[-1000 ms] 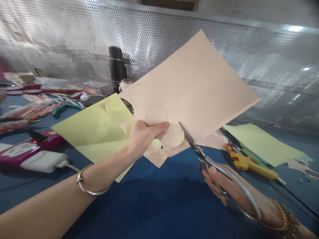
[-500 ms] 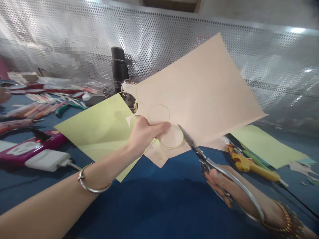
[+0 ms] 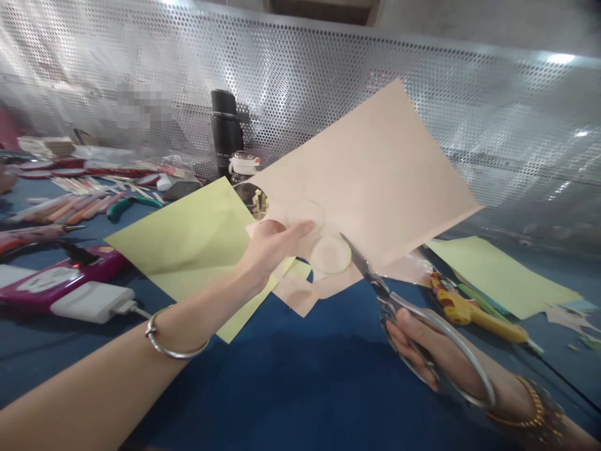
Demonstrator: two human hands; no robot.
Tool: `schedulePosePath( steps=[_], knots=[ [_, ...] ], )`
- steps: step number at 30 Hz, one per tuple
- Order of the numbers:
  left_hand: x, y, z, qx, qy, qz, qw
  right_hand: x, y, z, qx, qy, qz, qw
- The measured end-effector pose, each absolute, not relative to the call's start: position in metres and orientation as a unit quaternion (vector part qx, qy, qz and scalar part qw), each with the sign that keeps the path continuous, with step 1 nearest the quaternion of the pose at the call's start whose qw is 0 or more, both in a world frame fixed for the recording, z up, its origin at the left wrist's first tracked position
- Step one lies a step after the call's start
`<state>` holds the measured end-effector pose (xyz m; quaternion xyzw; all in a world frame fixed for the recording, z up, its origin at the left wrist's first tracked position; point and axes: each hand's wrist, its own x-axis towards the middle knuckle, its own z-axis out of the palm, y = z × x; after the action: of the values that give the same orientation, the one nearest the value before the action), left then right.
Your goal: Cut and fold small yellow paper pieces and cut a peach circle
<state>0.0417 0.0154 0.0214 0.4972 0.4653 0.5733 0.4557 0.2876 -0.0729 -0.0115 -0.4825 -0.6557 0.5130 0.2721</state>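
Note:
My left hand (image 3: 272,250) pinches a large pale pink paper sheet (image 3: 375,175) between thumb and fingers near its lower left edge. Outlined circles are drawn on the sheet, one of them (image 3: 331,254) just right of my thumb. My right hand (image 3: 417,344) is wrapped round the handles of metal scissors (image 3: 375,282). Their blades meet the sheet at the right of that circle. A yellow-green sheet (image 3: 188,232) lies on the blue table beneath and left of my left hand. A pink paper piece (image 3: 298,294) sits under the sheet's lower edge.
A purple power strip (image 3: 70,275) with a white plug is at left, near pens (image 3: 75,207) and teal pliers (image 3: 124,208). A black bottle (image 3: 226,131) stands behind. At right are a yellow glue gun (image 3: 469,310) and green papers (image 3: 507,275). Perforated metal forms the back wall.
The pink sheet has tilted and its top and right corners sit lower and further left. My left thumb has shifted slightly up and left, uncovering more of the lower circle. The scissor handles are spread wider.

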Motion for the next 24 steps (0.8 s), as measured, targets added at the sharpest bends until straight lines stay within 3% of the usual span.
schedulePosePath(
  steps=[4, 9, 11, 16, 19, 24],
  knots=[
    [0.041, 0.021, 0.017, 0.447, 0.419, 0.629, 0.479, 0.284, -0.065, -0.013, -0.461, -0.552, 0.595, 0.359],
    [0.044, 0.015, 0.015, 0.464, 0.406, 0.687, 0.386, 0.281, -0.063, -0.015, -0.465, -0.518, 0.608, 0.381],
    [0.048, 0.008, 0.015, 0.52, 0.386, 0.633, 0.424, 0.28, -0.064, -0.018, -0.464, -0.527, 0.601, 0.381],
    [0.06, -0.005, 0.016, 0.505, 0.39, 0.425, 0.642, 0.282, -0.067, -0.026, -0.492, -0.582, 0.543, 0.352],
    [0.064, -0.007, 0.014, 0.445, 0.382, 0.438, 0.681, 0.283, -0.069, -0.03, -0.513, -0.62, 0.499, 0.322],
    [0.07, -0.007, 0.006, 0.417, 0.372, 0.521, 0.645, 0.284, -0.075, -0.03, -0.509, -0.676, 0.447, 0.29]
  ],
)
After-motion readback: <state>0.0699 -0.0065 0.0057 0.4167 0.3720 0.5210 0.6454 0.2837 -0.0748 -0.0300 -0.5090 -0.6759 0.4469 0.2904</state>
